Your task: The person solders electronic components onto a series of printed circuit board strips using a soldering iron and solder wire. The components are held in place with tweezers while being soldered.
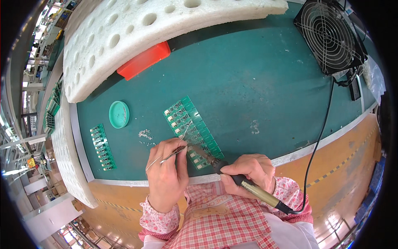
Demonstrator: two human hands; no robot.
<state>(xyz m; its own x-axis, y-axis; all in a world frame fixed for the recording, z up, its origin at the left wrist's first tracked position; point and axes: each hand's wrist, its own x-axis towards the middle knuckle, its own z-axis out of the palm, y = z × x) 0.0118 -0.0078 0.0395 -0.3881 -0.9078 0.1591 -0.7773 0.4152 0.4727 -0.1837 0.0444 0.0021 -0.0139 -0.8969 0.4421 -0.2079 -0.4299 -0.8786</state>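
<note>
One bare right hand (251,172) wraps a black-and-tan soldering iron (262,193); the left hand (166,179) pinches a thin silvery wire (186,130) and a slim metal tool (172,154). Beneath them, a large green rectangular circuit-board panel (200,128) lies on the dark-green tabletop (257,83). From here, soldering looks under way; which joints are finished or left, I can't tell.

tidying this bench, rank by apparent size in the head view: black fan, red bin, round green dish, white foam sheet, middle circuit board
1. White foam sheet
2. Black fan
3. Middle circuit board, partly covered
4. Red bin, visible part only
5. Round green dish
</note>
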